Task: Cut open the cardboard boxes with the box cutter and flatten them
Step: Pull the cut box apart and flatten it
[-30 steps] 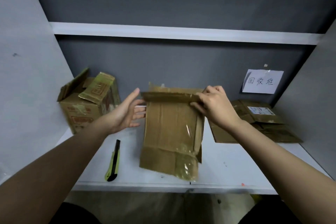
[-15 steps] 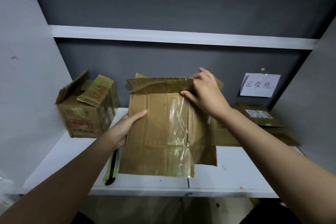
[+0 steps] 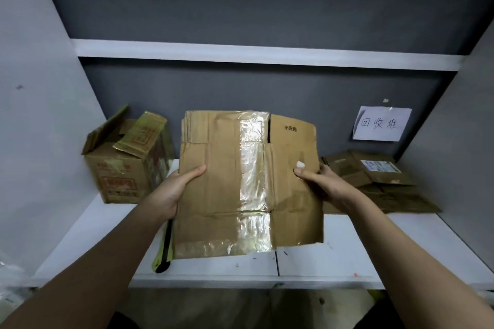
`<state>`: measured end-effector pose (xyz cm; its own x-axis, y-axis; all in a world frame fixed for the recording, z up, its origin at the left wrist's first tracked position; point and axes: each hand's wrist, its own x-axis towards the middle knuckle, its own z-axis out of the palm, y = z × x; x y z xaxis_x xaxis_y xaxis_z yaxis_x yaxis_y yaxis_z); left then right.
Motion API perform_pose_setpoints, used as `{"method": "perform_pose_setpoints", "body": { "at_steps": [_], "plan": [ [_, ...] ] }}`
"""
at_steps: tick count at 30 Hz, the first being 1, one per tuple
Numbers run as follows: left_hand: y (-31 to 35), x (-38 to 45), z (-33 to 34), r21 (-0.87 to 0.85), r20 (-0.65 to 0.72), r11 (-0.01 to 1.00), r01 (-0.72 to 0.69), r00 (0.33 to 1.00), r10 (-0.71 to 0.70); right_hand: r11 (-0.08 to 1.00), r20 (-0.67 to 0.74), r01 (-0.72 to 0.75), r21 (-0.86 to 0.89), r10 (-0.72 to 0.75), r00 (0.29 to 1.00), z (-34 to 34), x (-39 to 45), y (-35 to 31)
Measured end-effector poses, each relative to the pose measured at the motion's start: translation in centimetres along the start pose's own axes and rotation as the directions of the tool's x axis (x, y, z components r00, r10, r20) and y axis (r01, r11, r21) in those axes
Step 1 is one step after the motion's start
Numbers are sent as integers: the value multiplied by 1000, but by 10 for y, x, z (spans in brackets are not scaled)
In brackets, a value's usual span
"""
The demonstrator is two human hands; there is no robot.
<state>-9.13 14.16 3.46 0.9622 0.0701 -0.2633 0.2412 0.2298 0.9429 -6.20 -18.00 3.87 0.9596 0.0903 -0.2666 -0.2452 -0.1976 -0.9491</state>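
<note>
Flattened box (image 3: 248, 184) gripped by both hands.

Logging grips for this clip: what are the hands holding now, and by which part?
Both hold the flattened cardboard box: left hand on its left edge, right hand on its right edge, thumbs in front.

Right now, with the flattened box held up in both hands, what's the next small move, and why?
Probably carry the flattened box right and lay it on the stack of flat cardboard under the paper sign. Both hands, left and right, grip its edges, it looks fully flat, and the standing box remains uncut.
</note>
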Motion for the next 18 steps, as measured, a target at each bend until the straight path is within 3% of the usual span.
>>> {"method": "perform_pose_setpoints", "body": {
  "at_steps": [3,8,13,16,18],
  "plan": [
    [0,-1,-3,-2,-18,1000,14,1000,-14,998,-19,63,22,-62,998,4,2,3],
    [-4,1,-1,31,-31,999,-18,999,19,969,-295,230,-95,-248,923,15,9,-1],
    [-6,-2,-2,25,10,999,30,1000,-30,980,-283,159,-120,-188,941,13,15,6],
    [-8,-2,0,13,19,999,34,999,-34,993,-173,11,-117,-31,984,11,16,8],
    [-10,0,3,42,11,999,26,1000,-27,933,-231,-5,-360,-84,969,14,22,10]
  ]
}}
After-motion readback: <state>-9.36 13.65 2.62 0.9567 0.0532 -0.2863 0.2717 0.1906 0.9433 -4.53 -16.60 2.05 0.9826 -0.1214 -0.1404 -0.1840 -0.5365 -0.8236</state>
